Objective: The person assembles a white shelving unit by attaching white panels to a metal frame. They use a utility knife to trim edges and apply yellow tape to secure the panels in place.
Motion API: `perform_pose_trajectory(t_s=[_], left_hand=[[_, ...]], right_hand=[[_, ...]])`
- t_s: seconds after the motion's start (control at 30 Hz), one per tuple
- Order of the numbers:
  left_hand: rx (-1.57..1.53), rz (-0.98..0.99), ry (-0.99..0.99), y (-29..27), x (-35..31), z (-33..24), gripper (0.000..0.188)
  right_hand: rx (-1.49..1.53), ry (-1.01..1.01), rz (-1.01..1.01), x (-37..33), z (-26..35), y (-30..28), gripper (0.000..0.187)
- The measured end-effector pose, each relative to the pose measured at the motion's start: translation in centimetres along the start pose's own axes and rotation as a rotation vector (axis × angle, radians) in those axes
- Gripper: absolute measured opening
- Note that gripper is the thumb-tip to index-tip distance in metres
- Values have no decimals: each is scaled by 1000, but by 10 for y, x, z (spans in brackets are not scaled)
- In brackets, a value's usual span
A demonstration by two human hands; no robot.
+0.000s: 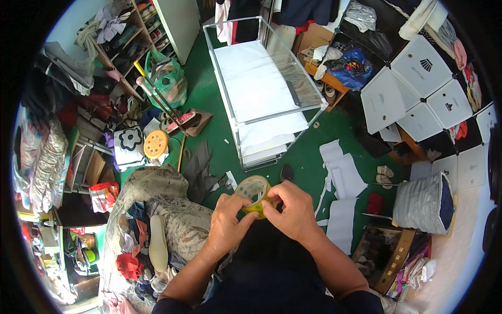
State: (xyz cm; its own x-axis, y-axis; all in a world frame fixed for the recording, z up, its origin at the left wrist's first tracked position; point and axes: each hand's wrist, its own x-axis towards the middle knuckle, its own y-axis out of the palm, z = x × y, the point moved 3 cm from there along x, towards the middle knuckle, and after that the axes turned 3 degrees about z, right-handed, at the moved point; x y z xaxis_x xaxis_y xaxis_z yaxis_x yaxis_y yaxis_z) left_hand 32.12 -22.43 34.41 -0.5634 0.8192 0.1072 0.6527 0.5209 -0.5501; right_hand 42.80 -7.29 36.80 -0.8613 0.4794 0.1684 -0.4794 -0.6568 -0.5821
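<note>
Between my two hands, in front of my body, is a roll of yellowish packing tape [248,185]. My left hand [228,219] grips its near left side, fingers curled round the rim. At the near right side, my right hand [291,209] has its thumb and fingers pinched on the tape's edge. The cardboard core of the roll faces up toward me. Whether a loose tape end is lifted cannot be made out. Beyond the roll stands a grey tubular frame [236,124] with clear sides and white sheets [250,78] inside it.
White cut pieces [342,170] lie on the green floor [204,120] at right. A camouflage cloth [151,191] with clothes and an insole [158,243] spreads at left. An orange stool [156,144] and a long-handled dustpan [196,124] stand behind it. White-doored storage cubes [422,65] line the right.
</note>
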Motion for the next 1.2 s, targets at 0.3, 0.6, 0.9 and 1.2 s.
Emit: perform_pose_trajectory(t_s=[0.3, 0.6, 0.9, 1.2], left_hand=[[156, -18, 51, 10, -2, -2, 30], [189, 2, 53, 15, -3, -3, 28], [153, 8, 36, 16, -5, 0, 28], [122, 18, 60, 17, -5, 0, 28]], right_hand=[[119, 98, 19, -14, -20, 12, 15], [190, 124, 37, -19, -26, 14, 13], [186, 87, 27, -21, -30, 14, 9], [227, 127, 28, -22, -36, 10, 14]])
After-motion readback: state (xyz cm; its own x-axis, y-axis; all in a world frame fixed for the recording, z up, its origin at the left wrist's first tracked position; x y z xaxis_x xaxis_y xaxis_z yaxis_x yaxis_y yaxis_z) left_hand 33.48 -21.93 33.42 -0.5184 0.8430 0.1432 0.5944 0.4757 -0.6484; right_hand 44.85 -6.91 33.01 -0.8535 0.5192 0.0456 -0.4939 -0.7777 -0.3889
